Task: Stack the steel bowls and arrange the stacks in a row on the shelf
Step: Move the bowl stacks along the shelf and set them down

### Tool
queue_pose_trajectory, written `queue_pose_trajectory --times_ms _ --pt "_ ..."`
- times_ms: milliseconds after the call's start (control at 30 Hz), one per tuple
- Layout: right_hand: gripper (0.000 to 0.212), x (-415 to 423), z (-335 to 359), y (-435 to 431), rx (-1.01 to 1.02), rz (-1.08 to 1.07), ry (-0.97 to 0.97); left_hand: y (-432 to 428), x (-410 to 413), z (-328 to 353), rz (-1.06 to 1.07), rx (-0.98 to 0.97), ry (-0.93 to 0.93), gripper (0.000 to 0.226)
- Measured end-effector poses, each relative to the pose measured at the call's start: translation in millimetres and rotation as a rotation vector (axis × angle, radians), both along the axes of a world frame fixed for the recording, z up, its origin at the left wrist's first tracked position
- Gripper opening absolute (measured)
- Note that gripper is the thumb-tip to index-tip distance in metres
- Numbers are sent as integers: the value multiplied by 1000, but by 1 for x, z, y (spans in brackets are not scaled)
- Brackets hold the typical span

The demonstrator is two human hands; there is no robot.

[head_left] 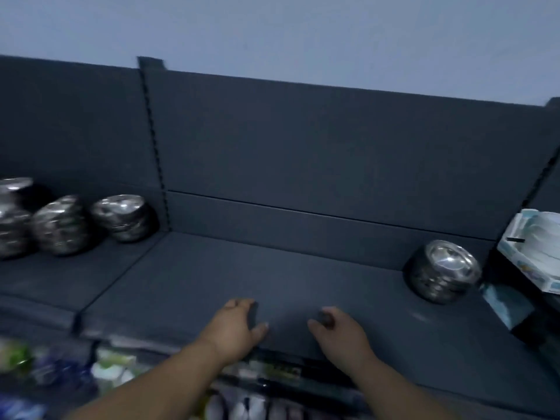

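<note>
A dark grey shelf [303,286] runs across the view. On its far right stands one stack of steel bowls [444,272]. At the far left, on the neighbouring shelf section, sit several more steel bowl stacks [124,218], [60,225], [12,219], blurred by motion. My left hand [236,325] and my right hand [339,331] hover over the shelf's front part, a little apart, fingers loosely curled, holding nothing. Neither hand touches a bowl.
A slotted upright post [154,137] divides the left section from the middle one. A white and light-blue box [533,253] sits at the far right beside the right stack. Blurred packaged goods [115,371] fill the shelf below.
</note>
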State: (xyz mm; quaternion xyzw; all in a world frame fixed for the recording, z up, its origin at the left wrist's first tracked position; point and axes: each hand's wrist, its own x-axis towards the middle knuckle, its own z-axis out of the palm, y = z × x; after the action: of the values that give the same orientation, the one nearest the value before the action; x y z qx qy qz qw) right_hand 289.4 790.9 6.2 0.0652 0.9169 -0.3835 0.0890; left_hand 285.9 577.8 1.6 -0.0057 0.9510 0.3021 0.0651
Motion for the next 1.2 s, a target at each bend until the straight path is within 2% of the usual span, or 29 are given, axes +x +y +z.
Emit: queue_pose_trajectory --times_ms 133,267,433,567,700,933,1200 --pt "58 26 0 -135 166 303 2 -146 67 1 114 -191 18 69" --pt "63 52 0 -256 248 523 78 -267 131 7 267 -292 -25 74" --pt "63 67 -1 -375 210 687 115 -369 183 5 447 -287 -43 72" --pt "62 59 -3 -442 192 764 107 -422 194 -5 537 -222 -92 72" --pt "62 26 -7 -497 123 778 105 -471 172 -11 620 -170 -98 72" --pt "57 -71 -8 -578 12 693 77 -554 83 0 693 -140 -17 68" --pt "75 -129 -13 -632 -54 563 8 -606 -20 5 618 -20 41 71"
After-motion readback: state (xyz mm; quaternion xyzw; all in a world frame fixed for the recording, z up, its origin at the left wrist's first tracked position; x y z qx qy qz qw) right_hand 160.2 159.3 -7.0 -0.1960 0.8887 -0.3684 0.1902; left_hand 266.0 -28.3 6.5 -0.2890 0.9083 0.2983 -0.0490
